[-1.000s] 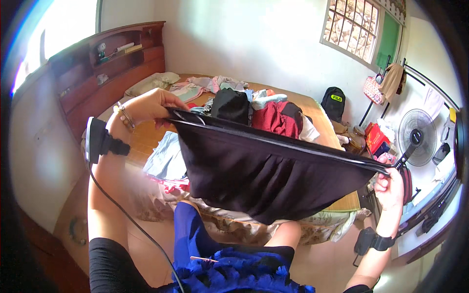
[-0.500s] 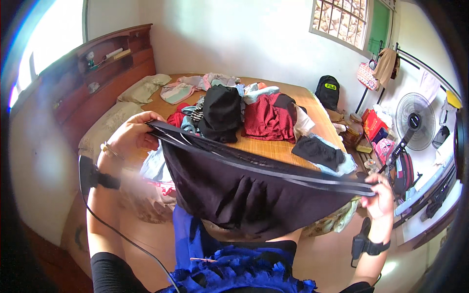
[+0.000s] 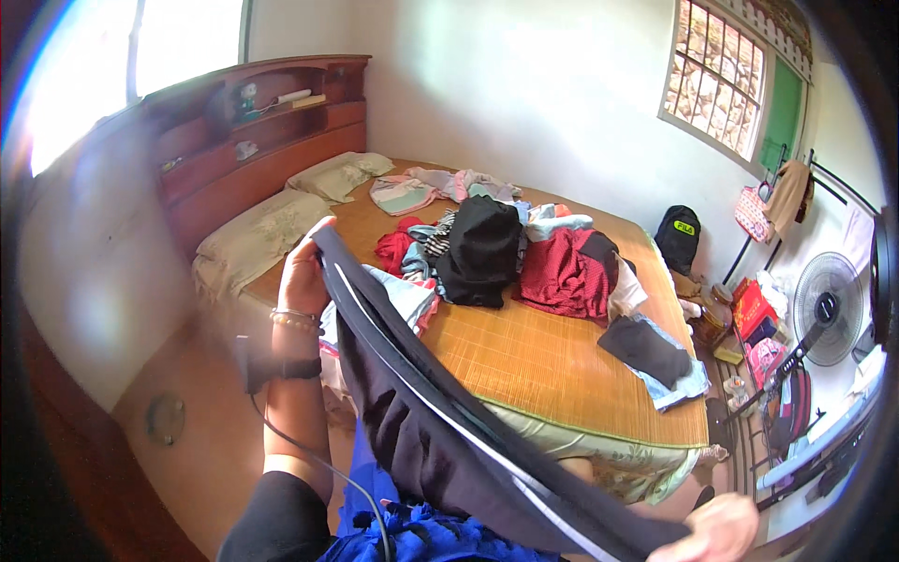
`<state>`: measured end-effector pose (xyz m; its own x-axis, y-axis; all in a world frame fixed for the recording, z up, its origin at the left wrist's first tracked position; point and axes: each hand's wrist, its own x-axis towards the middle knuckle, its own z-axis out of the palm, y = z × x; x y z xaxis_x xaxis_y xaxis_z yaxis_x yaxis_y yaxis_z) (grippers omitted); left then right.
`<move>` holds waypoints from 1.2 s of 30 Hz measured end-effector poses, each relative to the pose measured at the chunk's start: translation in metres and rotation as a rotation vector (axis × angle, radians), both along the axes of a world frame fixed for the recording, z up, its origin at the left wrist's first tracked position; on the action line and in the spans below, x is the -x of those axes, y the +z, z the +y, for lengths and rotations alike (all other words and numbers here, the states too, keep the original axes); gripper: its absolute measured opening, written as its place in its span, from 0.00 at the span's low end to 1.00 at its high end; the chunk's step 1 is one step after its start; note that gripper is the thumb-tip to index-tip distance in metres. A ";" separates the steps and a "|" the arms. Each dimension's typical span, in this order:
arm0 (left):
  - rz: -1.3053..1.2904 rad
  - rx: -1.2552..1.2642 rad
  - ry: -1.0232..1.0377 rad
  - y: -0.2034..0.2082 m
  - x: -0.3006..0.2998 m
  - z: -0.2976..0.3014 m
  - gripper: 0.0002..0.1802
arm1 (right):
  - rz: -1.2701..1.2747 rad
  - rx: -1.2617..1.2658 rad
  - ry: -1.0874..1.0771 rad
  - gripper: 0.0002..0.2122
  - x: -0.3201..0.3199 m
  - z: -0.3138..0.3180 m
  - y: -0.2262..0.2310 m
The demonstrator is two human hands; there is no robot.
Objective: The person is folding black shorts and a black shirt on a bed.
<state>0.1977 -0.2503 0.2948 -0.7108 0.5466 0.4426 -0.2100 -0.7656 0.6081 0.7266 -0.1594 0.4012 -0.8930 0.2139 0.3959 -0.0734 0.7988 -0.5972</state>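
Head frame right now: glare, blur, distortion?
Head view: window at upper left blown out to white; head view: right hand looks soft, left hand crisper; head view: black garment dark, little fold detail; head view: headboard top curves, rim vignettes to black.

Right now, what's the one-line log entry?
left hand: holds black garment | right hand: holds its other end | bed: clothes on top
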 end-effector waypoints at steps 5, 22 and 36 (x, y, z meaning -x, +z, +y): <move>-0.235 0.206 -0.120 -0.005 -0.001 0.014 0.13 | -0.031 -0.061 0.663 0.12 0.044 -0.017 0.012; -0.437 0.213 -0.755 0.014 -0.065 0.017 0.12 | -0.401 0.665 1.077 0.09 0.217 -0.035 -0.037; 0.386 0.532 -0.634 0.050 -0.110 0.013 0.09 | 0.274 0.351 0.168 0.06 0.257 0.031 -0.042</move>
